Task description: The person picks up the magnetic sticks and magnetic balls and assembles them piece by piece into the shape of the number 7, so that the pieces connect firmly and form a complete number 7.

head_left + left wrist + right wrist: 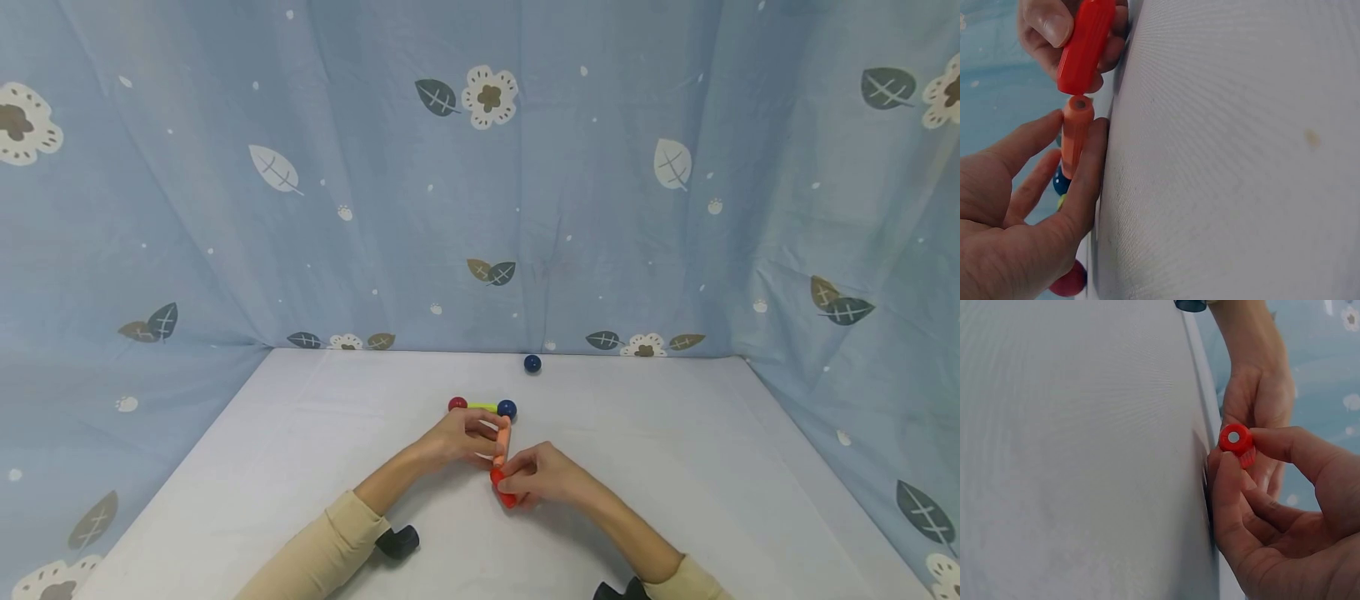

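Note:
My left hand [463, 437] holds an orange magnetic rod [502, 442] between thumb and fingers. The rod's far end is at a dark blue ball [507, 409], from which a yellow-green rod [482, 407] runs left to a dark red ball [457, 403]. In my right hand [551, 475] a red magnetic rod [1085, 50] is pinched by thumb and fingertips. Its lower end sits right at the orange rod's near end, which shows a grey metal disc in the left wrist view. The right wrist view looks onto the red rod's [1244, 450] other end, with a pale round centre.
A second dark blue ball [532, 363] lies at the back of the white-covered table [360, 392], close to the blue patterned curtain [390, 208]. Black wrist mounts [397, 542] sit under both forearms.

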